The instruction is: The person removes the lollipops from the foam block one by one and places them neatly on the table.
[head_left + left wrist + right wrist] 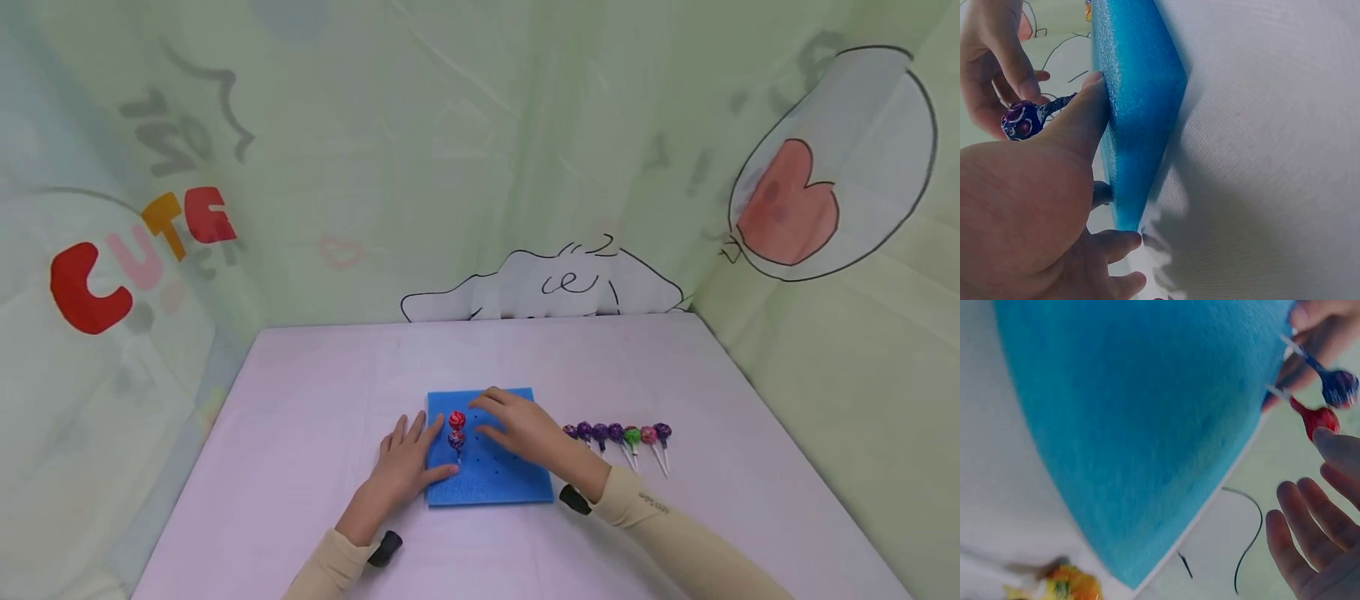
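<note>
1. Nearest the camera, low and centre in the head view, the left hand (405, 471) lies flat on the table (300, 417) with straight fingers, the thumb pressed against the left edge of the blue foam block (517, 487). The left wrist view shows that thumb (1079, 122) braced on the block's side wall – it holds nothing.

2. Just right of it, the right hand (521, 429) hovers over the block's upper middle, fingers relaxed and spread wide, empty. In the right wrist view its fingertips (1310, 519) stand apart from the sweets, not touching.

3. Between the two hands, two lollipops stand upright in the foam's holes: a red lollipop (457, 420) behind and a purple lollipop (456, 440) just in front, sticks running straight down into the block. The right hand's fingers are the nearer, immediately to the right of the heads.

4. Right of the block, at mid frame, a row of loose lollipops (618, 435) lies flat – heads toward the far side, sticks slanting toward the lower right. They sit just beyond the right wrist, well apart from the left hand.

5. The block's lower right holes are unfilled. The table's far edge meets a green printed backdrop (480, 167).
</note>
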A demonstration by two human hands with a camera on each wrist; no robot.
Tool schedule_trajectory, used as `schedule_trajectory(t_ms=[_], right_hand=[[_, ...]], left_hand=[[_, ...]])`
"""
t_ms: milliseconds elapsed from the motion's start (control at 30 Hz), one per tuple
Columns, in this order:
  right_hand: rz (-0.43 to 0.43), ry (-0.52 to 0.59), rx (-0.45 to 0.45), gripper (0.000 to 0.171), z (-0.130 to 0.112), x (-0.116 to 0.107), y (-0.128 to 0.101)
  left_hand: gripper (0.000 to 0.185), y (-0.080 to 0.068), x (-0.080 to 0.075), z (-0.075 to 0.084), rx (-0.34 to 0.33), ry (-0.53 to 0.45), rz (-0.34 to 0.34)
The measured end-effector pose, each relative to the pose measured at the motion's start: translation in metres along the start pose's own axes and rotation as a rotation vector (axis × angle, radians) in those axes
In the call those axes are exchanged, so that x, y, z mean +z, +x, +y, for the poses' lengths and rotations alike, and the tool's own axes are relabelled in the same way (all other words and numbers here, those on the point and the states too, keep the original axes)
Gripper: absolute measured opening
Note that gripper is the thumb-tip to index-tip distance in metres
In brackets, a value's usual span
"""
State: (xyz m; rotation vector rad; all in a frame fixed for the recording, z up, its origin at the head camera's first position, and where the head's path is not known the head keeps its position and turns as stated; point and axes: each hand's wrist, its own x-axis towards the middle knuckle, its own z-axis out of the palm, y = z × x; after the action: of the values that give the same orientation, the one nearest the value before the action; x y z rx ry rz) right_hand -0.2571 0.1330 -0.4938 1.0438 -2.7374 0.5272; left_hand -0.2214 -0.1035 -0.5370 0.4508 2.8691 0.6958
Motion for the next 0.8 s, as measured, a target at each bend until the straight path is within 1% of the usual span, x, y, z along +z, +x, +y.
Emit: schedule_trajectory(t_ms=[300,433,600,800], right_hand=[[0.031,-0.094,-0.082,0.047,-0.009,0.018,0.011],[0.052,-0.118,-0.105,0.046,-0.008,0.024,0.013],[0.058,-0.117,-0.12,0.042,-0.008,0.027,0.013],[0.072,-0.108,-0.126,0.038,-0.01,0.025,0.014]], left_hand=[[0.086,0.002,0.004,-0.003,0.002,0.017,0.002],[0.086,0.001,0.003,-0.002,0.007,0.007,0.005],[0.085,0.002,0.002,-0.001,0.007,0.012,0.002],[0.085,0.002,0.0,0.0,-0.001,0.009,0.003]])
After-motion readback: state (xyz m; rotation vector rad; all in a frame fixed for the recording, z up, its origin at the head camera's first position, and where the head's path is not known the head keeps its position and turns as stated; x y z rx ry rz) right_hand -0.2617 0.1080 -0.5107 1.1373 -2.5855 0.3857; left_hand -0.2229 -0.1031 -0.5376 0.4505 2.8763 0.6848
